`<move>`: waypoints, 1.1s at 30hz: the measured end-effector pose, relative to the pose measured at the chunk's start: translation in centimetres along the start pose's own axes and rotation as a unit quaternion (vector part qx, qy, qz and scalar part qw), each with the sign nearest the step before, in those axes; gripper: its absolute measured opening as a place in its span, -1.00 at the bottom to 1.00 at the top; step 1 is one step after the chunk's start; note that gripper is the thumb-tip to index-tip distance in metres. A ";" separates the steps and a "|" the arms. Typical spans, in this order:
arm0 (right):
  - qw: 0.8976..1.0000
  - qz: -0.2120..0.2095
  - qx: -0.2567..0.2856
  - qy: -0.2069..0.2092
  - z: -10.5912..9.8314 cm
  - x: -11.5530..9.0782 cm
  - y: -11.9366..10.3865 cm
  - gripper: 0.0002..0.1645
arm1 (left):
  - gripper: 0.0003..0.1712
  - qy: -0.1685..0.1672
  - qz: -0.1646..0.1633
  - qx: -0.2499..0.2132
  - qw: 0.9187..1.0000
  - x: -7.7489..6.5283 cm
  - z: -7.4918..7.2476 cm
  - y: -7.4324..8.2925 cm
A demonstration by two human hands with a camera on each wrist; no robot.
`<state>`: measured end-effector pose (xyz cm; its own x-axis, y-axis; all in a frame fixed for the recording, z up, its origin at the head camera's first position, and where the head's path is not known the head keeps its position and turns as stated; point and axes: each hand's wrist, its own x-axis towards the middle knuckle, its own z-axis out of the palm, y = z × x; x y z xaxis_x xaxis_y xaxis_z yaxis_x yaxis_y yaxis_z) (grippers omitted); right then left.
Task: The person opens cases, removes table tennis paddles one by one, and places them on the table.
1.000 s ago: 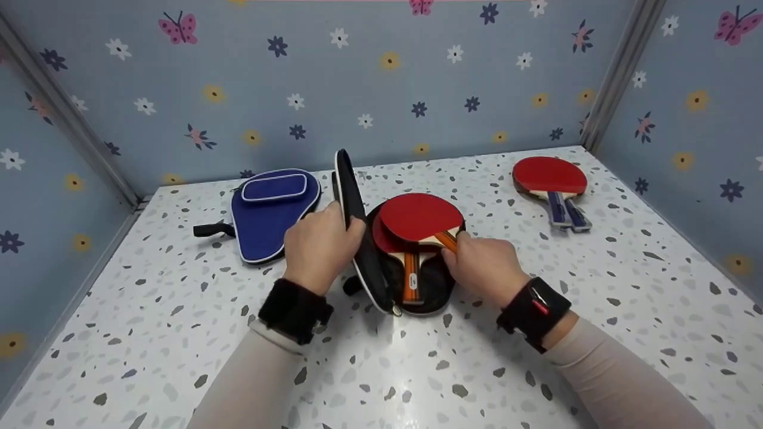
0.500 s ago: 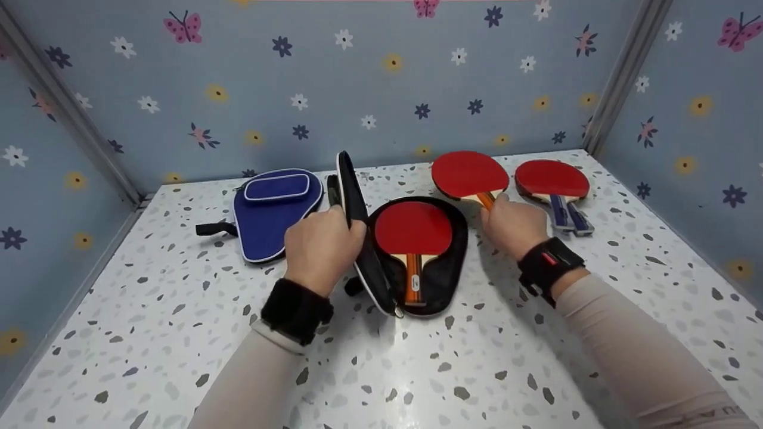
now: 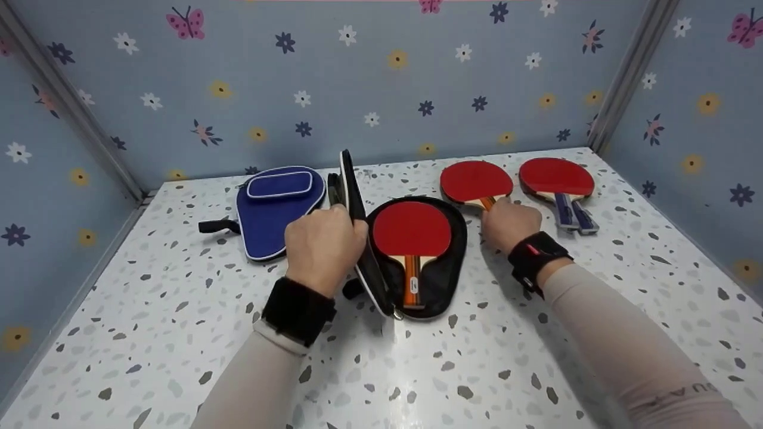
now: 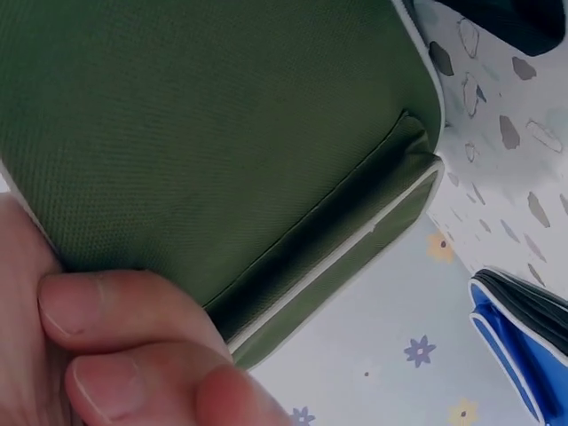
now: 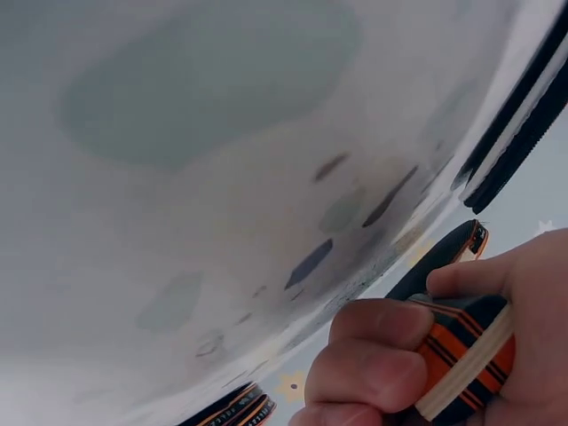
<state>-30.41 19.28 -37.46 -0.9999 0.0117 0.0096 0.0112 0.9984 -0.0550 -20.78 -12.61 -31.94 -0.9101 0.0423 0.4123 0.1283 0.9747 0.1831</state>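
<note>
My left hand (image 3: 325, 247) grips the edge of the raised lid of a black, white-piped paddle case (image 3: 450, 286). The lid stands nearly upright; in the left wrist view its pocketed outer face (image 4: 177, 115) looks dark green, with curled fingers at its edge. Inside the case's lower half lies a red table tennis paddle (image 3: 411, 229), its orange-striped handle toward me. To the right of the case, my right hand (image 3: 512, 223) grips a second red paddle (image 3: 475, 180) by its handle. The right wrist view shows the handle's striped butt (image 5: 466, 364) between fingers and palm, close over the table.
A blue paddle case (image 3: 262, 229) with a white-edged pocket and black strap lies at the left. At the far right, two stacked paddles (image 3: 557, 176) have blue handles. Flower-patterned panels (image 3: 381, 89) wall the speckled table (image 3: 453, 369) at the back and both sides.
My right hand has carried its paddle from above the case to the right and back, then lowered it beside the blue-handled pair. My left hand stays on the lid.
</note>
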 end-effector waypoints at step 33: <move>0.986 -0.054 -0.097 -0.125 -0.8 1.4 -0.7 -0.61 | -0.71 -0.024 -0.002 -0.042 0.999 0.0 0.0 -0.1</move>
<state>-31.80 18.64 -36.58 -0.9663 -0.0840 -0.2432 -0.1170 0.9852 0.1249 -20.81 -12.71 -31.93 -0.9282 0.0502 0.3687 0.1552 0.9528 0.2608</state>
